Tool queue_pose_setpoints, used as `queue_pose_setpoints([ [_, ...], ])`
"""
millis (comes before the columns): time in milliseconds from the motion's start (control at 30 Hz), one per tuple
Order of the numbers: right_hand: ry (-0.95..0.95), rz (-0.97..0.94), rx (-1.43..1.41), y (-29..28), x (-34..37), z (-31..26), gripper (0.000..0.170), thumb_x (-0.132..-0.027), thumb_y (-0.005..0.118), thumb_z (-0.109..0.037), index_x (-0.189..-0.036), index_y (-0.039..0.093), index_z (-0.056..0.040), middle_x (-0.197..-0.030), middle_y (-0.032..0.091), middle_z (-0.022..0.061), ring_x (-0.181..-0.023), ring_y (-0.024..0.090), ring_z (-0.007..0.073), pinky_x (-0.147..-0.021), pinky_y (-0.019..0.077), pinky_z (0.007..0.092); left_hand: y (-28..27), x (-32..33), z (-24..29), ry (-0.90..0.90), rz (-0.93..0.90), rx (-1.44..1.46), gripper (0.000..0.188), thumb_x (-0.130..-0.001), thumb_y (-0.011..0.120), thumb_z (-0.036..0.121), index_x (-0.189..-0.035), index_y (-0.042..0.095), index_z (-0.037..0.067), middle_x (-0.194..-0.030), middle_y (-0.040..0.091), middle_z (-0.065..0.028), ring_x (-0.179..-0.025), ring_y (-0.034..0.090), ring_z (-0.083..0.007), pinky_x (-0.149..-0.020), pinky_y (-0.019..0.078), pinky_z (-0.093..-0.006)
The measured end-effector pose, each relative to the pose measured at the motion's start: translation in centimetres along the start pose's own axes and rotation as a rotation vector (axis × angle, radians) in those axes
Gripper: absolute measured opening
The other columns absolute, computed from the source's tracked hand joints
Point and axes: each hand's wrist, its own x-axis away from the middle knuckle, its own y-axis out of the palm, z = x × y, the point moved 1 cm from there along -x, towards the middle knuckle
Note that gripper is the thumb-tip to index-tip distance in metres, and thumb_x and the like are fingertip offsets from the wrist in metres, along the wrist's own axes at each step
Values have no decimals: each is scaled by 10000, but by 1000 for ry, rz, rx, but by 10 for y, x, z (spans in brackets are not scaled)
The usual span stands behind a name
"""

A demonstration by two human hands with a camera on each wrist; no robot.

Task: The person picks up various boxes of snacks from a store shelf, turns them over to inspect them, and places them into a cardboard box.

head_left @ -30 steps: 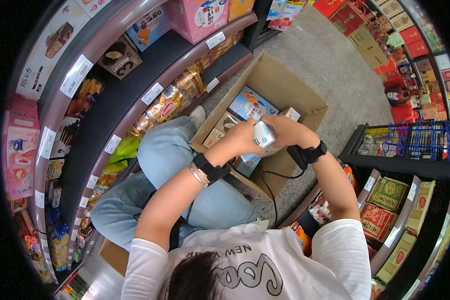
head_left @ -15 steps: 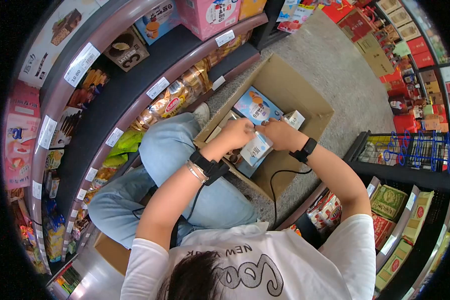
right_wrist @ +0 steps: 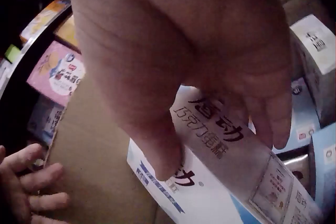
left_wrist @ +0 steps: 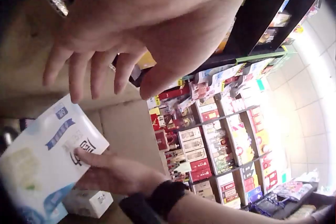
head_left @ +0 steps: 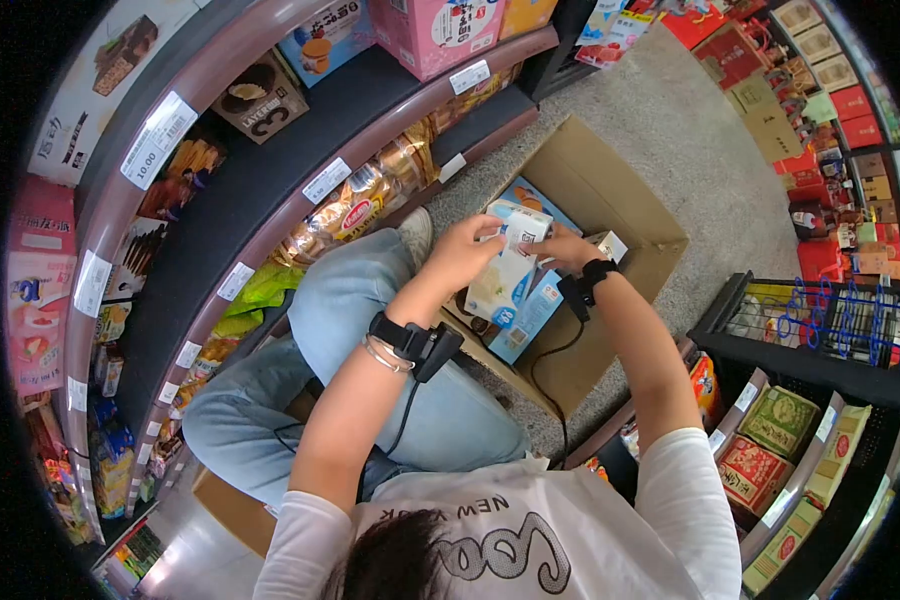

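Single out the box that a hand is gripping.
The white-and-blue box with dark lettering, held tilted over the carton: the right hand pinches it. The blue box behind it and the small white box are ungripped.

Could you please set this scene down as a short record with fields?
Held item: white and blue box
Right hand: grips the box, thumb on one face
Left hand: near the box, fingers spread, not gripping it
Container: open cardboard carton beneath the hands
Also in carton: small white box, blue boxes
Person: seated, white T-shirt, light blue jeans
Surroundings: shelves of packaged goods
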Motion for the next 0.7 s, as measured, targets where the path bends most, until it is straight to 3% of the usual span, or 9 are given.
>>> queue_pose_setpoints([
  [133,61,88,-178,8,-38,33,773,-743,787,-310,-1323,342,-61,-1245,517,131,-1119,521,302,-914,455,473,-8,5,9,-20,-99,125,358,-935,525,218,-1229,516,14,-1202,583,-129,-1048,576,-188,-910,442,-327],
  [400,174,139,-673,37,-98,109,542,-845,688,-326,-1282,423,-146,-1187,541,66,-1034,549,317,-892,470,482,-15,3,15,-15,-88,248,341,-947,505,202,-1225,506,4,-1177,595,-125,-1028,587,-196,-914,440,-312],
  [433,162,95,-693,36,-123,136,603,-824,705,-360,-1296,386,-164,-1195,531,44,-1043,556,291,-787,528,480,-14,3,16,-17,-86,244,342,-947,506,203,-1224,505,3,-1175,596,-125,-1029,588,-197,-916,439,-311],
  [567,212,51,-713,44,-157,172,591,-826,692,-401,-1274,396,-155,-1168,551,60,-940,606,257,-774,537,420,-16,2,11,-15,-79,270,346,-947,512,210,-1222,503,-1,-1165,599,-124,-1025,592,-199,-918,435,-313],
  [700,216,83,-628,55,-151,166,612,-822,690,-418,-1276,376,-153,-1161,553,84,-922,609,241,-767,535,401,-18,5,16,-45,-72,304,337,-949,511,203,-1216,503,-2,-1164,598,-124,-1026,590,-198,-923,431,-315],
])
